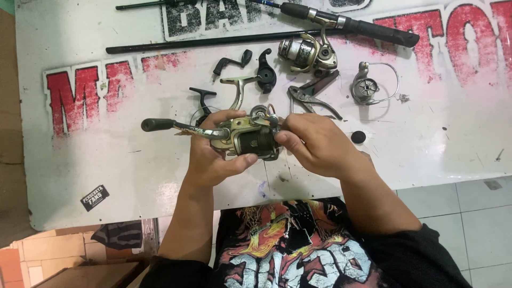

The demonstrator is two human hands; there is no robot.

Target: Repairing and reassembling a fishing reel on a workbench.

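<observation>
While both hands' grips clasp it, the spinning reel (250,137) lies crosswise, handle (158,125) pointing left.

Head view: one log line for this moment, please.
left hand: holds fishing reel | right hand: on reel's front | pliers, spare reel parts behind | surface: white board

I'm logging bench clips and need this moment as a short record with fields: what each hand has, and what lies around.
left hand: grips the spinning reel from below
right hand: fingers on the reel's right side
reel handle: sticks out to the left
behind: pliers, loose bail part, second reel on a rod, black cap
surface: white painted board
</observation>
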